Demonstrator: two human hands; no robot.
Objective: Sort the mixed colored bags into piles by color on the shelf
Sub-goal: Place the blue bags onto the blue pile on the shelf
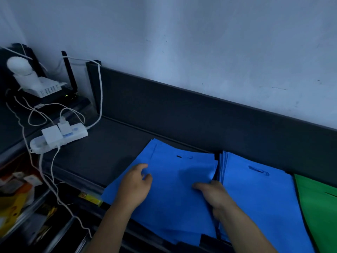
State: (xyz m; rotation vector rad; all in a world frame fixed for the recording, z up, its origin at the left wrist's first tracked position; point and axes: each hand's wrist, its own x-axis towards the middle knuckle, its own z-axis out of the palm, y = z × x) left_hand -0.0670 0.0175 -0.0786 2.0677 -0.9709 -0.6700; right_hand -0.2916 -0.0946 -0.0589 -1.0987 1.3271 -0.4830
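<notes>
two stacks of blue bags lie on the dark shelf (113, 143). the left blue pile (175, 179) is under both hands; the right blue pile (259, 194) lies just beyond the right hand's fingers, and a green bag (317, 205) is seen further out on that same side. the left hand (135, 185) is laid on top of the left pile with its fingers loosely bent, pressing rather than grasping, nothing being held in it. the right hand (214, 194) is set at the pile's right edge; its fingers (199, 186) are stretched over the top sheet while the thumb appears tucked into the edge (whether a bag is actually pinched cannot be told).

the step in hand is judged to be squaring or merging the blue stacks. it is best done with the pile held flat by the left fingers while the edge is drawn or pushed evenly by the right, so that the thin sheets are not fanned out. the overhang past the shelf's front lip, below the wrists, should be watched, since loose bags could slide off there.
</notes>
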